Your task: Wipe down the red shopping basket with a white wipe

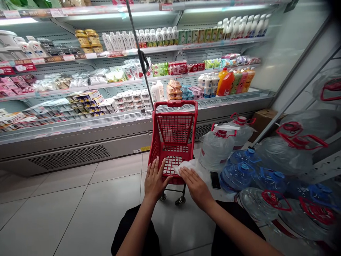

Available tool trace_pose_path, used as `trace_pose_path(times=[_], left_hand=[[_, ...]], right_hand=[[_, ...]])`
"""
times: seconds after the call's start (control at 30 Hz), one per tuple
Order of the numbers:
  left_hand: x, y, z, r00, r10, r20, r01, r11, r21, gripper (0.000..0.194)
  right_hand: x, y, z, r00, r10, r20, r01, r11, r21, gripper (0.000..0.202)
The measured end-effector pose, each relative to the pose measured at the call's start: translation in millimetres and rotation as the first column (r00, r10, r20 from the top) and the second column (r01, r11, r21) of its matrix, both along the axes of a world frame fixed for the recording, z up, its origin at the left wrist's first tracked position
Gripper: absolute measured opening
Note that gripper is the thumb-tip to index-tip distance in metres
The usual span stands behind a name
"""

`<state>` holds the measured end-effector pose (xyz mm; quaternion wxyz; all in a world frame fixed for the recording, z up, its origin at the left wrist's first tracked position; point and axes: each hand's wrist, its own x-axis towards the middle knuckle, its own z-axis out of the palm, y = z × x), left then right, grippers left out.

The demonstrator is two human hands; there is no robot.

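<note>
A small red plastic shopping cart (174, 122) stands upright before me, its grid basket and small wheels showing. My left hand (155, 177) rests at the cart's near left rim, fingers stretched out and holding nothing. Under the bent fingers of my right hand (195, 185) is a crumpled white cloth or tissue (188, 165), pressed against the near right edge of the cart. The palm and the underside of the cloth are hidden.
Behind the cart runs an open refrigerated display case (87, 142) stocked with dairy cups, bottles and packs. Large water bottles (217, 149) with red handles and blue-capped jugs (237, 176) crowd the right side. A phone (215, 180) lies beside them. A cardboard box (262, 122) stands behind.
</note>
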<state>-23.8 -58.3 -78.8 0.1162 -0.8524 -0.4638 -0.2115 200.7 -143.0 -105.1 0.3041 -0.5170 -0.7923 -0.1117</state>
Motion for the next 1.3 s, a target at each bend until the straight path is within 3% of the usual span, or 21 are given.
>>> trace_pose_path(times=[0.1,0.17,0.37,0.47,0.7,0.8,0.9,1.07,1.17,1.23,1.3], left_hand=[[18.2,-8.7,-4.9,1.0,0.02,0.023,-0.021,1.0,0.018,0.085],[24.7,-12.0,-5.7,1.0,0.008,0.016,-0.008,1.0,0.027,0.086],[8.2,-4.8,6.1,0.991,-0.107,-0.085,0.109,0.994,0.019,0.078],[2.8,0.4,8.9,0.991,-0.105,-0.082,0.106,0.994,0.018,0.077],[19.5,-11.8,3.0,0.995,-0.1,-0.027,0.1,0.995,0.003,0.08],[31.5,-24.5,-0.5,0.994,-0.105,-0.012,0.105,0.994,0.005,0.08],[48.2,-41.8,-7.5,0.993,-0.115,-0.01,0.115,0.993,0.021,0.083],[70.7,-68.5,-17.2,0.984,-0.176,-0.007,0.176,0.984,0.002,0.085],[69.8,-63.8,-10.3,0.956,-0.291,-0.029,0.291,0.957,-0.007,0.086],[63.8,-47.8,0.1,0.934,-0.352,-0.056,0.352,0.936,-0.011,0.088],[56.0,-25.4,12.0,0.939,-0.338,-0.065,0.337,0.941,-0.019,0.094]], right_hand=[[-9.3,3.0,1.3,1.0,-0.005,0.021,0.005,1.0,0.027,0.077],[-0.2,5.9,1.2,0.999,0.001,0.033,-0.003,0.999,0.04,0.076],[71.0,0.0,-2.9,0.998,-0.059,0.017,0.058,0.998,0.026,0.077],[87.9,2.3,-5.9,0.997,-0.076,-0.027,0.076,0.997,-0.009,0.078],[98.5,29.1,-10.6,0.981,-0.081,-0.175,0.076,0.996,-0.037,0.075],[98.3,30.7,-11.9,0.961,-0.151,-0.232,0.146,0.989,-0.039,0.071],[77.9,19.6,-14.5,0.946,-0.211,-0.246,0.212,0.977,-0.024,0.07],[23.5,-7.6,-18.8,0.978,-0.098,-0.183,0.098,0.995,-0.01,0.078],[19.3,-14.9,-19.6,0.983,-0.03,-0.182,0.031,1.0,0.003,0.078],[36.9,-14.2,-20.1,0.986,0.008,-0.167,-0.009,1.0,-0.009,0.077],[67.4,-8.3,-21.0,0.988,0.003,-0.156,-0.007,1.0,-0.024,0.076]])
